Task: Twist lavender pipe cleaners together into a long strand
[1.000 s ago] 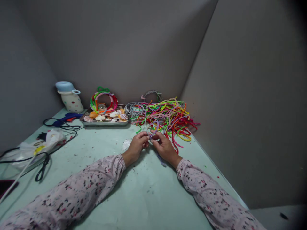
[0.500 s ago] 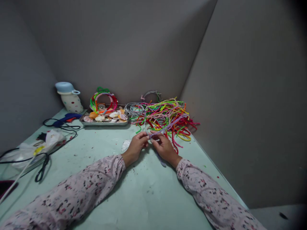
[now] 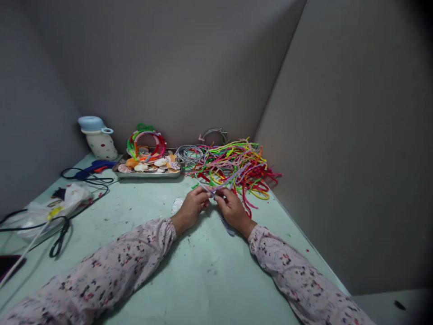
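Side by side over the middle of the table, both hands pinch at the same spot. My left hand [image 3: 194, 205] is closed on a thin grey-white wire hoop, part of which arcs up past the fingertips. My right hand [image 3: 233, 208] grips a lilac pipe cleaner [image 3: 223, 184] that crosses the wire at the fingertips. One lilac end trails below the right palm; the exact crossing is partly hidden by the fingers. Just beyond lies a heap of colourful pipe cleaners [image 3: 237, 155]. Coiled grey wire hoops [image 3: 190, 154] rest at its left.
A metal tray [image 3: 149, 176] holds seashells [image 3: 160, 162], with pipe-cleaner-wrapped hoops [image 3: 163, 146] standing on them. Left are a bottle [image 3: 99, 142], a blue glue gun [image 3: 91, 170], black cord [image 3: 59, 239] and a plastic bag [image 3: 76, 196]. A whitish disc [image 3: 177, 205] lies by my left wrist. Grey panels enclose the table.
The wire loop at my fingertips has tilted left, and the lilac pipe cleaner has shifted slightly. Both hands stay nearly in place, with small finger movements.
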A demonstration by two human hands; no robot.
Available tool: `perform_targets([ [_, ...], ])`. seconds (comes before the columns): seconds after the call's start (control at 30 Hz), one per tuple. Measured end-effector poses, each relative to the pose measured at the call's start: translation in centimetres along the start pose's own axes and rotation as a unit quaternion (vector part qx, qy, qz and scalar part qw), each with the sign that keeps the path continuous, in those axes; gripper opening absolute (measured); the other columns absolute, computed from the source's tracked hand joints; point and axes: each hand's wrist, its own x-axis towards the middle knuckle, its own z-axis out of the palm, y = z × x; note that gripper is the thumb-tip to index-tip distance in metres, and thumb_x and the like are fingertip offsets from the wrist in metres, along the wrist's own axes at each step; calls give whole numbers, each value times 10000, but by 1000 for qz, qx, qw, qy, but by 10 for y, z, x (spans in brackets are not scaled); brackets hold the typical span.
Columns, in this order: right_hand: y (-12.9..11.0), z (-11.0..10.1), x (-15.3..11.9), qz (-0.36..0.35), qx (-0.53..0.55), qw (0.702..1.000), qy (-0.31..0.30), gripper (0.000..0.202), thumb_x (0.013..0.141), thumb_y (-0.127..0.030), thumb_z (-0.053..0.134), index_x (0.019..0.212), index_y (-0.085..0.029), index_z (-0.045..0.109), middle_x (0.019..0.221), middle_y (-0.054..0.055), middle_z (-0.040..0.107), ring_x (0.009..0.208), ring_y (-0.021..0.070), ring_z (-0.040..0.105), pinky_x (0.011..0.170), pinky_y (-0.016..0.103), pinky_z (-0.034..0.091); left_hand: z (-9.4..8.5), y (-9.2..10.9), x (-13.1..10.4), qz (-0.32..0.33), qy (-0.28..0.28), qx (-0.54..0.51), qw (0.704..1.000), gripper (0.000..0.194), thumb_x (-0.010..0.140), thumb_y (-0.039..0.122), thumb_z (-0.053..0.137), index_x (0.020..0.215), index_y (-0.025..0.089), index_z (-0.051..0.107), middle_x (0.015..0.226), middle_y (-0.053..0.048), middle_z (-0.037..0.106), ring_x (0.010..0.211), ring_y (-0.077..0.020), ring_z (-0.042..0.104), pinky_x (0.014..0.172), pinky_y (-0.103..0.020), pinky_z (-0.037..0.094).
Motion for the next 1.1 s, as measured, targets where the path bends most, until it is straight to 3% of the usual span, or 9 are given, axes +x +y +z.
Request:
perform_targets([
  [0.5, 1, 0, 0, -5, 24, 1000, -3, 200, 909, -211, 473, 1082, -193, 572, 1038, 71, 626, 973, 192, 578, 872, 339, 450, 3, 4, -2, -23, -19, -37, 999, 159, 685, 144, 643, 843, 144, 628, 801, 1, 565, 577, -50, 483, 516, -167, 386],
  [0.73, 3, 1, -1, 27, 50, 998, 15, 221, 907, -253, 488, 1112, -203, 552, 1006, 57, 634, 910, 188, 596, 830, 331, 474, 3, 4, -2, -19, -19, -38, 999, 223, 710, 165, 650, 932, 152, 642, 790, -5, 568, 606, -61, 497, 521, -158, 389],
  [1.1, 1, 2, -1, 31, 62, 998, 1, 198, 896, -247, 488, 1073, -198, 562, 1050, 57, 639, 927, 181, 596, 835, 323, 467, 1, 3, 0, -25, -28, -68, 997, 179, 675, 143, 627, 853, 150, 604, 713, 3, 563, 582, -75, 502, 522, -177, 391],
])
